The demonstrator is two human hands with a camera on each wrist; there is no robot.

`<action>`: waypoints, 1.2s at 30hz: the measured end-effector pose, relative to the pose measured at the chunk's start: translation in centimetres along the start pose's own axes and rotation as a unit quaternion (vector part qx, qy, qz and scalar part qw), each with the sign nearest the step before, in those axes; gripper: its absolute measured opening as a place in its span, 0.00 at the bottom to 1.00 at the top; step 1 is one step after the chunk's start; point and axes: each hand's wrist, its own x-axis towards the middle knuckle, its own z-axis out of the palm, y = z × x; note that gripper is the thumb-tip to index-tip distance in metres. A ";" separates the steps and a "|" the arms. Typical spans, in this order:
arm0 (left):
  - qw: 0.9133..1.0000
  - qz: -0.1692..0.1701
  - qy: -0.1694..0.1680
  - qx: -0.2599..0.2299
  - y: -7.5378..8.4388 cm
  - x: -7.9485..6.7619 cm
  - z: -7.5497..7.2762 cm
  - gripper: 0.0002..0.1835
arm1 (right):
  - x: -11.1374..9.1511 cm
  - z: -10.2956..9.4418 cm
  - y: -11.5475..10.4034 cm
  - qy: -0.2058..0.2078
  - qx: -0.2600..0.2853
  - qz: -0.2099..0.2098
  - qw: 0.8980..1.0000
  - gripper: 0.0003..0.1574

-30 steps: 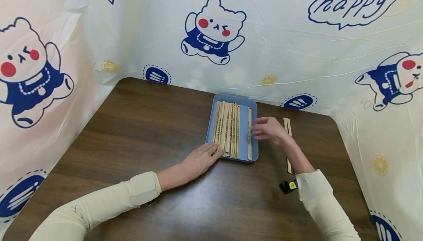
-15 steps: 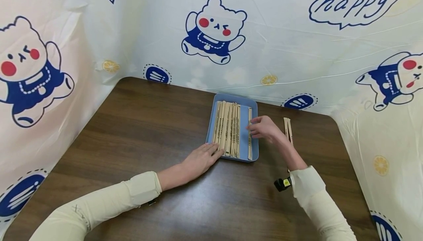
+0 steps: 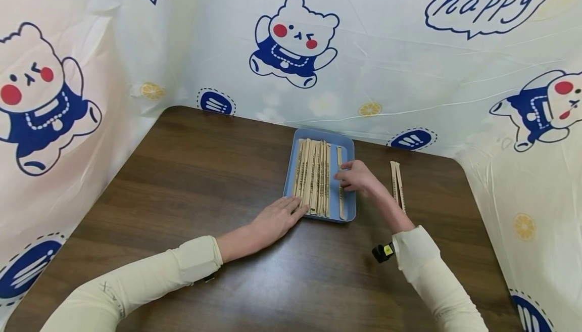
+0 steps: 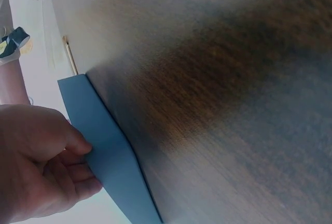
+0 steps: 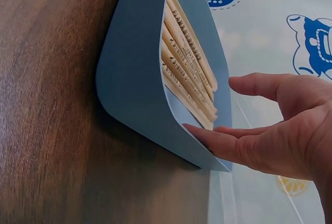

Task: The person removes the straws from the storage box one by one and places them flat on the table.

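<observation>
A shallow blue tray (image 3: 324, 135) stands near the table's back edge, with a row of slim paper-wrapped sticks (image 3: 312, 178) printed in dark writing. My left hand (image 3: 278, 217) holds the tray's near left corner; in the left wrist view its thumb and curled fingers meet the blue wall. My right hand (image 3: 359, 176) reaches over the tray's right rim, its fingers touching a lone wrapped stick (image 3: 342, 205) that lies apart from the row. Thumb and fingers stay spread in the right wrist view, where the tray wall hides the lone stick.
Two more wrapped sticks (image 3: 397, 178) lie on the brown wooden table (image 3: 204, 170) to the tray's right, partly behind the right forearm. A patterned cloth (image 3: 386, 59) hangs behind the table and along both sides.
My right hand has moved left, from the tray's right rim to over the inside, and the lone stick has shifted slightly left toward the row. The left hand and the tray have stayed put.
</observation>
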 end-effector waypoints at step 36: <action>1.000 0.005 0.022 0.009 0.0 0.0 0.3 0.24 | 3.1 2.5 -0.7 0.079 -0.314 -0.036 0.945 0.23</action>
